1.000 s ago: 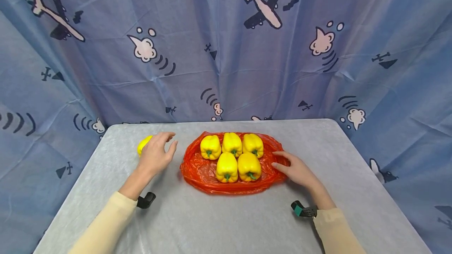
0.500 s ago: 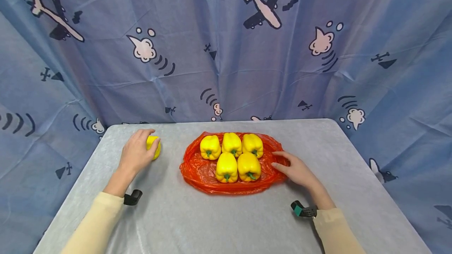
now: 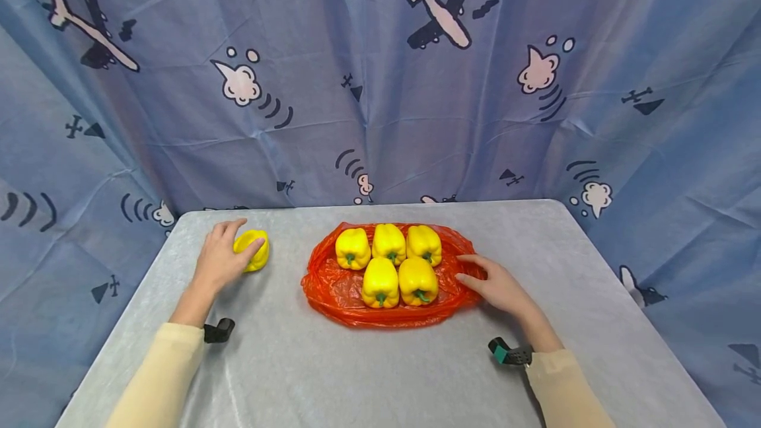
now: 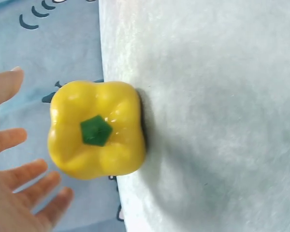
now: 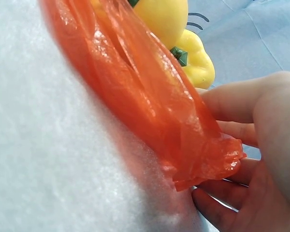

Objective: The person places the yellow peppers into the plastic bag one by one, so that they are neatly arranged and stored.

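My left hand is beside a lone yellow bell pepper on the left of the table. Its thumb overlaps the pepper in the head view. In the left wrist view a gap shows between the spread fingers and the pepper, whose green stem faces the camera. A red plastic bag lies spread out mid-table, with several more yellow bell peppers in two rows on it. My right hand holds the bag's right end; the bunched plastic sits between thumb and fingers.
A pale grey cloth covers the table. Behind it and at both sides hangs a blue curtain printed with airplanes. Dark wrist cameras sit on both wrists, below cream sleeves.
My left hand has moved left across the lone pepper, uncovering more of it, and its thumb now overlaps it. The right hand, the bag and its peppers have stayed in place.
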The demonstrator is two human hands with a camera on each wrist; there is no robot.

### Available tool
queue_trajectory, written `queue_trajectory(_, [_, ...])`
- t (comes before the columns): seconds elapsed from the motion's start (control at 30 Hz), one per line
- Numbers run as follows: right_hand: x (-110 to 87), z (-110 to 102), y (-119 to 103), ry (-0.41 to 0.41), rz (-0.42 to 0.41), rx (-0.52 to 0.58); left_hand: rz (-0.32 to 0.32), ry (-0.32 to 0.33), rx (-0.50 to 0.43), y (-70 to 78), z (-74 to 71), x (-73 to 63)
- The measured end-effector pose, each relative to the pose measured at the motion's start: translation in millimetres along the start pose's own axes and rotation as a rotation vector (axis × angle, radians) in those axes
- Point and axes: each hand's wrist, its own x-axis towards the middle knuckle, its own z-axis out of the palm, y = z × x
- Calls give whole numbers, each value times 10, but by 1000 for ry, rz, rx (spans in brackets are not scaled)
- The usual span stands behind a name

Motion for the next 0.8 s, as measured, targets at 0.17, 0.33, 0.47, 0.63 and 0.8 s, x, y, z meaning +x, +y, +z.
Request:
queue_trajectory(0.17, [2, -3, -14, -1, 3, 4, -70, -105, -28, -36, 52, -1])
queue_trajectory(0.33, [9, -5, -13, -3, 4, 7, -108, -154, -58, -89, 93, -5])
queue_trajectory(0.47, [14, -6, -8, -4, -3, 3, -131, -173, -93, -116, 117, -19])
queue_trajectory(0.63, [4, 3, -5, 7, -13, -1, -149, -189, -154, -142, 152, -35])
queue_trajectory(0.8, [-12, 3, -3, 24, -28, 1, -158, -209, -153, -174, 183, -30])
